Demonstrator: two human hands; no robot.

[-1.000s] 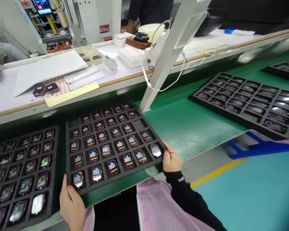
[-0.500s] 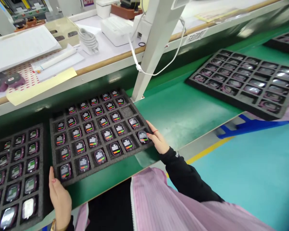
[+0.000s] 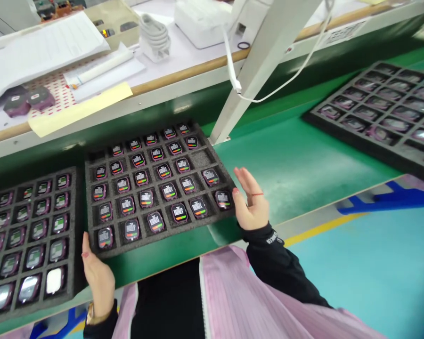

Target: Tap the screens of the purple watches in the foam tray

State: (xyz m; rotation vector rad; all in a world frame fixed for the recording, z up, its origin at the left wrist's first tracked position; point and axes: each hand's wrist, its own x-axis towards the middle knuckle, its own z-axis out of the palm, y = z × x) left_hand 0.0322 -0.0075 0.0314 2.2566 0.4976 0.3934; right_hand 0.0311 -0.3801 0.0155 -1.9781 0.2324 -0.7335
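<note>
A dark grey foam tray lies on the green bench, its slots filled with several square watches whose lit screens show white text and a red-green bar. Two slots hold no watch, one at the back left and one near the right edge. My left hand rests against the tray's front left corner, fingers stretched along its side. Just off the right edge is my right hand, fingers raised and apart with nothing held. Its thumb is close to the corner watch.
A second watch tray sits close on the left, and another tray is farther right. A slanted white post rises behind the middle tray, with a white cable hanging by it. Papers and a coiled cable are on the shelf.
My right hand has let go of the tray's right edge and opened. My left hand stays at the left corner. The whole view has shifted, so the trays appear moved in the picture.
</note>
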